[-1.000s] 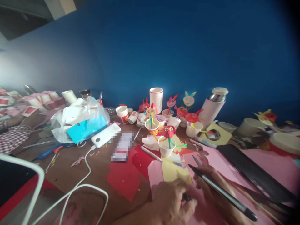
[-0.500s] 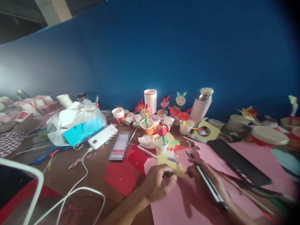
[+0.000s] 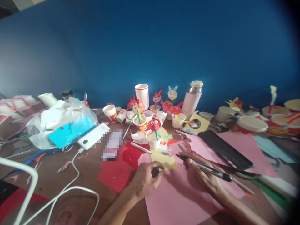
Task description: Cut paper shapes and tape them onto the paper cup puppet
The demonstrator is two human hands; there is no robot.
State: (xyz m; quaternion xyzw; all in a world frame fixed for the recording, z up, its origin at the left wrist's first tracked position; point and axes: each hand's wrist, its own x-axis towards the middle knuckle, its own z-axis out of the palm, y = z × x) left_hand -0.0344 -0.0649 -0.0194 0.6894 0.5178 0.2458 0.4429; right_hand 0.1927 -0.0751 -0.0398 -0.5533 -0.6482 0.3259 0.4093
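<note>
My left hand [image 3: 148, 178] is curled round a small black object, perhaps a pen cap, at the left edge of a pink paper sheet [image 3: 173, 200]. In my right hand [image 3: 201, 172] is a silver and black pen [image 3: 211, 169], its tip pointing left and up. The pointed end of a second metal tool [image 3: 181, 147] shows above my right fingers; the rest of it is hidden. A yellow paper piece [image 3: 164, 159] lies just beyond both hands. Close behind it stands a white cup [image 3: 153, 140] with a red paper face [image 3: 154, 124].
Paper cups with animal faces and a pink thermos [image 3: 192, 99] stand along the blue wall. A black phone [image 3: 225, 150] lies at right. To the left are a white power bank [image 3: 92, 137] with a white cable, red paper [image 3: 114, 175] and a plastic bag [image 3: 37, 128].
The view has shifted, so the table items sit further left. The pen in my right hand has turned flatter, and my hands are slightly further apart.
</note>
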